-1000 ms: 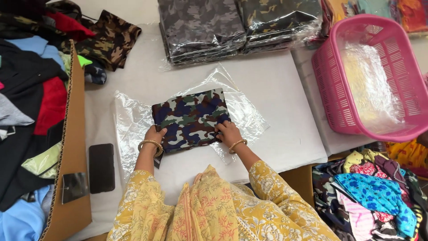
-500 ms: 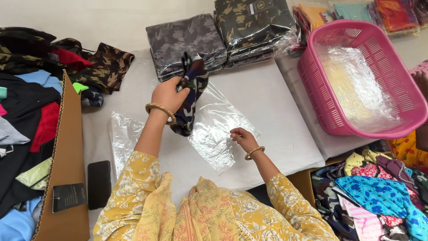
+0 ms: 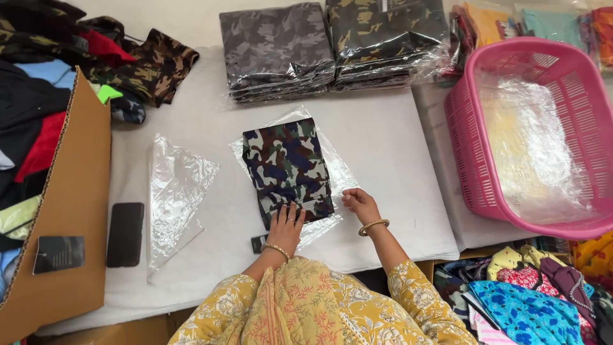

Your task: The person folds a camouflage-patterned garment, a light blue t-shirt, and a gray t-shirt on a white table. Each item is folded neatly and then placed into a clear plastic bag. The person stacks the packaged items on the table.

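A folded camouflage garment (image 3: 287, 167) in blue, green and brown lies on a clear plastic bag (image 3: 341, 171) in the middle of the white table (image 3: 383, 134). My left hand (image 3: 285, 225) rests flat on the garment's near edge, fingers spread. My right hand (image 3: 359, 203) sits just right of the garment, fingertips at the bag's near edge. Whether it pinches the plastic is hard to tell.
Clear plastic bags (image 3: 174, 191) lie to the left, beside a black phone (image 3: 124, 234) and a cardboard box (image 3: 70, 211) of clothes. Two stacks of bagged camouflage garments (image 3: 332, 48) stand at the back. A pink basket (image 3: 533, 134) holding plastic bags is at right.
The garment was flat under both hands, then my left hand lifted it up off the bag. Now it lies flat on the bag again with my left hand pressing it.
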